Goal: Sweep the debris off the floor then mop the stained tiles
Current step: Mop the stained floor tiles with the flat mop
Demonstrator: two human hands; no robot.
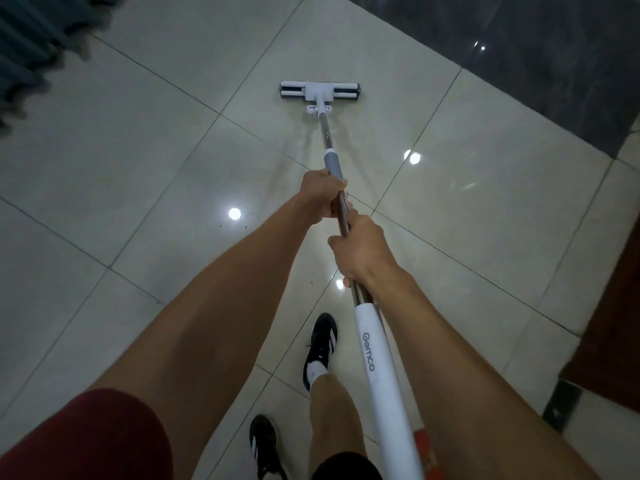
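With your left hand [322, 194] and right hand [363, 252] both gripping the white-and-steel flat mop [320, 91], press its head flat, working overlapping strokes across the glossy cream floor tiles [138, 150].

home interior: glossy tiled floor [138, 150], curtain [31, 39]
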